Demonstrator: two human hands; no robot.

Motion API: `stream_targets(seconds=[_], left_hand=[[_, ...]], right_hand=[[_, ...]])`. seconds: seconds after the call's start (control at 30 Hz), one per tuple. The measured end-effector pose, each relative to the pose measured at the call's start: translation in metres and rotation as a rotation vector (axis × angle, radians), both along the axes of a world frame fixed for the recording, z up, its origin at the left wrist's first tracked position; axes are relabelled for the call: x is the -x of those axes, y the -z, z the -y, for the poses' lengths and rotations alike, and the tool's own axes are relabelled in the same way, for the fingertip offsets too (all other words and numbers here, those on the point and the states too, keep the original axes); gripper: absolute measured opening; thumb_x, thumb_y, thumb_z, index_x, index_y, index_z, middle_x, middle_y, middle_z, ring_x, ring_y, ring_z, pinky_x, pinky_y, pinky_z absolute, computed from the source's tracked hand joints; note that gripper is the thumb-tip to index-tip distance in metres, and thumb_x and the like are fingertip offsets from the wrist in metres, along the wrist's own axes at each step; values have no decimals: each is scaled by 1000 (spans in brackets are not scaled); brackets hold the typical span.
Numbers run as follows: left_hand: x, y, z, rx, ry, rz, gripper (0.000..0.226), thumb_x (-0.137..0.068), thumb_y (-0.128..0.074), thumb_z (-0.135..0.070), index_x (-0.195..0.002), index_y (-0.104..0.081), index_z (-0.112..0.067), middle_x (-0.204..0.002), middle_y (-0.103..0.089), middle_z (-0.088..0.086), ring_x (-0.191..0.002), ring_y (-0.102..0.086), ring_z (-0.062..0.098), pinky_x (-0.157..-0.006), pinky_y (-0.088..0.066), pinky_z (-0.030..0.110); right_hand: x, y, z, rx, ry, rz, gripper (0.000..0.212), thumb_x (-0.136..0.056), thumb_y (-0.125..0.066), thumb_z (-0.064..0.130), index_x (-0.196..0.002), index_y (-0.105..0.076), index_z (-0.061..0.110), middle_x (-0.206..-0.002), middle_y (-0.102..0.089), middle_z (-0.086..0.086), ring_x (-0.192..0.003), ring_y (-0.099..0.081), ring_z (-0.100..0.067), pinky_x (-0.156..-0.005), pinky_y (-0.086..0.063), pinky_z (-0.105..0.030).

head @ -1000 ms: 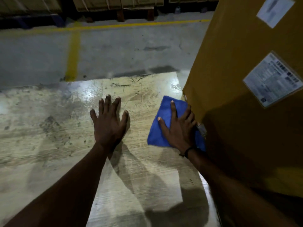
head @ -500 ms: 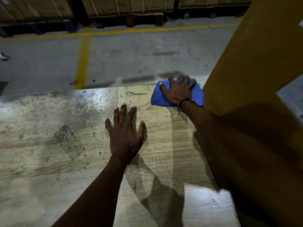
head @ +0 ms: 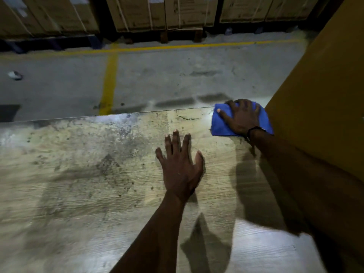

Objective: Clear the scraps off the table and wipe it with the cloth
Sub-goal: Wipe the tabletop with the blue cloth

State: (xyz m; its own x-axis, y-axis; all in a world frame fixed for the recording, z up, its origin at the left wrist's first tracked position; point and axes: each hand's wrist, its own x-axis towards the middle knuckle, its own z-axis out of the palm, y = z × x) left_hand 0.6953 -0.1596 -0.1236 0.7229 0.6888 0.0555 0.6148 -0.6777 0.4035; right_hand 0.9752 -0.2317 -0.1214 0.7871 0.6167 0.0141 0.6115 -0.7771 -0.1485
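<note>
A grey floor [head: 177,75] with yellow lines [head: 109,83] runs past strapped cartons [head: 163,12] behind the scuffed, stained table [head: 78,174], and a tall yellow box [head: 325,95] stands at its right side. Since half a second ago the blue cloth [head: 218,125] sits a little nearer the far right corner, against the box. The right hand [head: 241,118] presses it down, fingers curving over its far edge, while the left hand [head: 180,168] lies flat mid-table, fingers spread wide.

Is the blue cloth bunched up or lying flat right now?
Mostly flat: the cloth lies spread under the right hand at the table's far right corner, against the yellow box.
</note>
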Motion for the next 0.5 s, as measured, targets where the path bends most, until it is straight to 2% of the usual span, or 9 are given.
stream_targets(seconds=[0.1,0.2,0.37,0.5], left_hand=[[0,2,-3,13,27,-14,71,-102,-34,-62,-166,-24,-33,-177,-2,2,-163,1,27,-126,-1,65],[10,3,-24,-2,118,-22,73,-101,-31,-67,-166,-23,-36,-177,-6,2,-163,-3,27,-126,1,65],[80,1,-128,-36,42,-135,84,-91,-13,-73,-164,-26,-34,-176,-9,2,-162,-8,29,-124,-4,66],[155,-2,-211,-44,-53,-138,81,-93,-17,-76,-165,-22,-40,-176,-9,-1,-162,-9,27,-123,-7,69]], right_hand=[[26,-2,-25,3,50,-29,82,-88,-20,81,-144,-51,30,-152,-45,-13,-148,-29,-38,-120,-9,-71],[71,-3,-71,1,-22,-26,80,-90,-21,80,-146,-50,30,-152,-45,-11,-146,-31,-39,-120,-9,-72],[159,-2,-155,-24,-158,-60,66,-99,-36,72,-149,-48,31,-154,-46,-5,-146,-32,-43,-119,-5,-73],[203,-1,-198,-23,-283,-65,69,-100,-31,71,-155,-40,32,-159,-41,0,-147,-31,-42,-120,-7,-72]])
